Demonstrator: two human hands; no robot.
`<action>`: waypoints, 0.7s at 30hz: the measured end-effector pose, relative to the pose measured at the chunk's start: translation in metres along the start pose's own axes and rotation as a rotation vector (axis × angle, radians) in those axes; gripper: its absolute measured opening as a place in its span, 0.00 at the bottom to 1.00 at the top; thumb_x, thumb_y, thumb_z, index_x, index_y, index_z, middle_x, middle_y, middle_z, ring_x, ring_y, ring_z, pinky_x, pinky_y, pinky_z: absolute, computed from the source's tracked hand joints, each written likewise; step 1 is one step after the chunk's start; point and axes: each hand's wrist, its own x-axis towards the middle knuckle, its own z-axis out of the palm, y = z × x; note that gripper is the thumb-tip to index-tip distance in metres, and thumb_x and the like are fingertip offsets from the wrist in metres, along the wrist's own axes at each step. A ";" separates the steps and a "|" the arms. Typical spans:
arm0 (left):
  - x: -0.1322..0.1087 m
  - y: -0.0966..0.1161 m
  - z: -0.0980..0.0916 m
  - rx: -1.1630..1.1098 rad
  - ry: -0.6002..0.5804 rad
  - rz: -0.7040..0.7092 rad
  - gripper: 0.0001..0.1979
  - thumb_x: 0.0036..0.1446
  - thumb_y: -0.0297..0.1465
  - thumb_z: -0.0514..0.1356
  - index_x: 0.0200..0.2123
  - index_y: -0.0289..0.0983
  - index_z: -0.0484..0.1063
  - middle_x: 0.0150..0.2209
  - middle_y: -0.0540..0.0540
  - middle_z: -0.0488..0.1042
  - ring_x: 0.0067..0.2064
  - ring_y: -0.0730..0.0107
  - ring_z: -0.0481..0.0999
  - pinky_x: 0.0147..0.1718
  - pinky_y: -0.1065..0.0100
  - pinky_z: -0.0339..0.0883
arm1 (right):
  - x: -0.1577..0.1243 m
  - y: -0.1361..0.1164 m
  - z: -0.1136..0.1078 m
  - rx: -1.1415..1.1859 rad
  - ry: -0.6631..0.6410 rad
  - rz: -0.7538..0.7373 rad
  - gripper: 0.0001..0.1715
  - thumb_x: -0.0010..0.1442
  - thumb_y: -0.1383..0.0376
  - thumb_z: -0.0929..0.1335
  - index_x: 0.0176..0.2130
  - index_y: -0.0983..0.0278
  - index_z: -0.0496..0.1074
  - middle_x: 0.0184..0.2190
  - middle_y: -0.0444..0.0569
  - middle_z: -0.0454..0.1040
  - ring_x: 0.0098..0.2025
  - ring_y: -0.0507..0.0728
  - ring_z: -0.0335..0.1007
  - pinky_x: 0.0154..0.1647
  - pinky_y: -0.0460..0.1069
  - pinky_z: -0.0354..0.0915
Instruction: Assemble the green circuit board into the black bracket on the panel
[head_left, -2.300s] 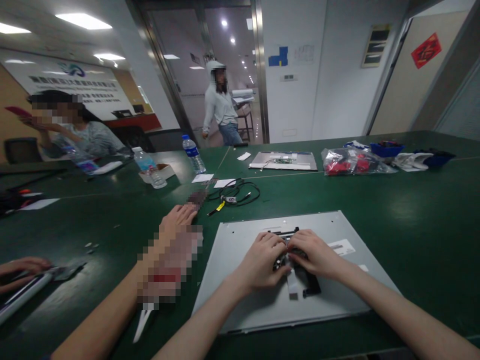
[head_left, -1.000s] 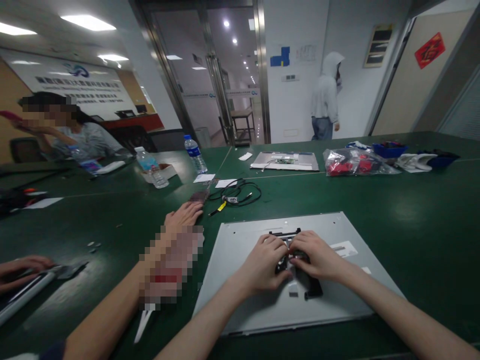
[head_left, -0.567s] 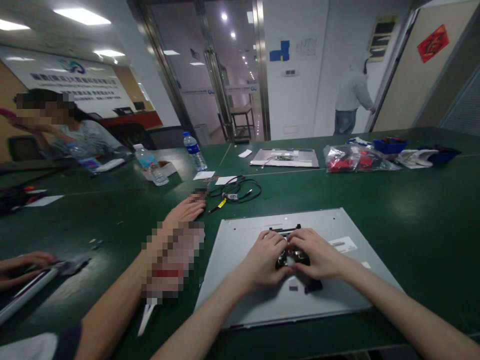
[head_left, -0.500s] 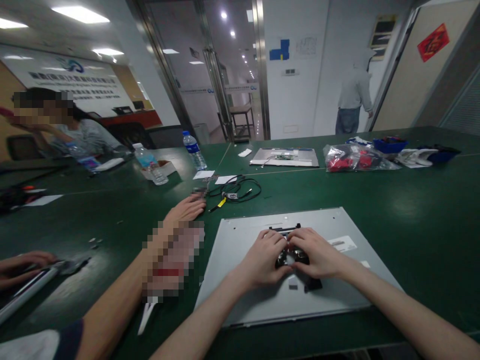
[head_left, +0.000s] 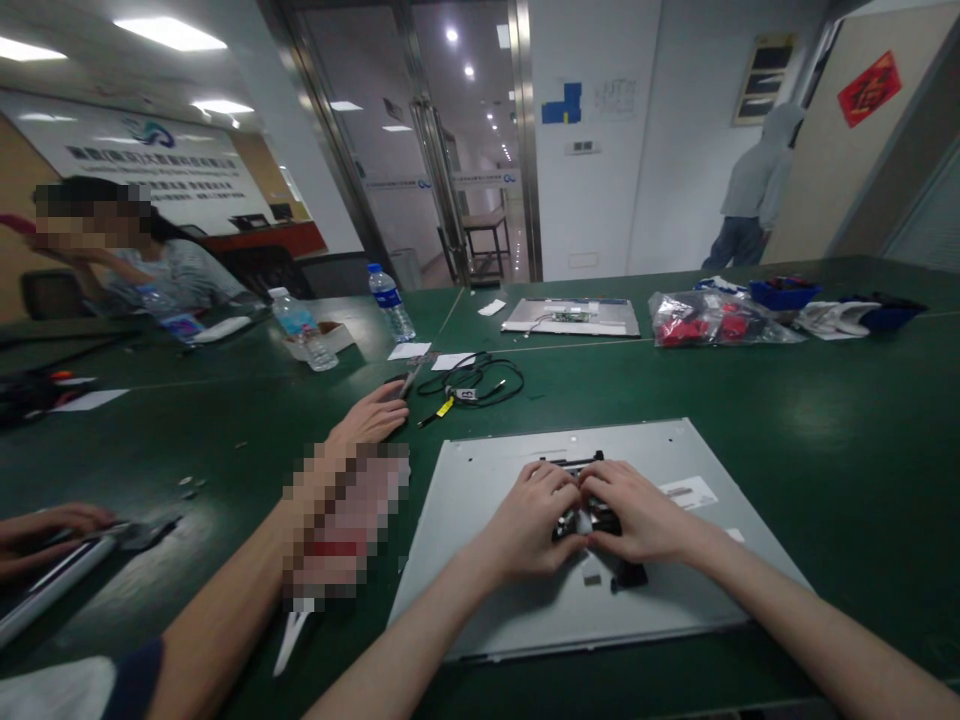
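A large pale grey panel point(head_left: 510, 600) lies flat on the green table in front of me. Near its middle sits a dark, shiny part point(head_left: 604, 516), partly hidden by my fingers. My left hand point(head_left: 534, 515) curls round the left side of this part, and my right hand point(head_left: 634, 512) curls round its right side. The two hands nearly touch. Just beyond my fingertips a black bracket point(head_left: 574, 461) is on the panel. A small grey square point(head_left: 592, 580) and a black piece point(head_left: 630, 577) show below the hands. White labels point(head_left: 688, 493) are right of my right hand.
Another person's hand point(head_left: 371, 412) reaches in at the left, near a looped black cable point(head_left: 480, 385). Water bottles point(head_left: 390, 300) stand farther back. Across the table lie a second panel point(head_left: 570, 318), a plastic bag with red items point(head_left: 712, 322) and blue trays point(head_left: 784, 293).
My hands stay round the dark part, with only a slight shift of the fingers. The standing person at the back has moved right. The nearby person's fingers have shifted slightly.
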 end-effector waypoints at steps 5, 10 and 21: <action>0.000 -0.001 0.002 0.008 -0.003 -0.002 0.13 0.55 0.38 0.64 0.41 0.39 0.69 0.44 0.43 0.71 0.48 0.56 0.69 0.54 0.52 0.56 | -0.001 0.002 0.000 0.006 -0.002 -0.002 0.22 0.53 0.61 0.74 0.46 0.63 0.67 0.48 0.54 0.69 0.50 0.63 0.63 0.54 0.59 0.61; 0.001 -0.001 0.003 0.022 -0.013 -0.006 0.14 0.55 0.37 0.64 0.42 0.39 0.69 0.43 0.43 0.72 0.47 0.55 0.69 0.52 0.52 0.57 | -0.002 0.002 -0.006 0.033 -0.020 -0.017 0.21 0.52 0.63 0.73 0.45 0.63 0.67 0.46 0.53 0.70 0.49 0.63 0.64 0.53 0.58 0.60; 0.002 -0.001 0.002 0.013 -0.016 -0.011 0.14 0.54 0.37 0.64 0.42 0.39 0.68 0.42 0.44 0.72 0.47 0.55 0.69 0.53 0.52 0.56 | 0.000 -0.002 -0.009 0.064 -0.010 0.025 0.15 0.53 0.69 0.71 0.41 0.63 0.65 0.39 0.50 0.71 0.44 0.60 0.65 0.48 0.56 0.60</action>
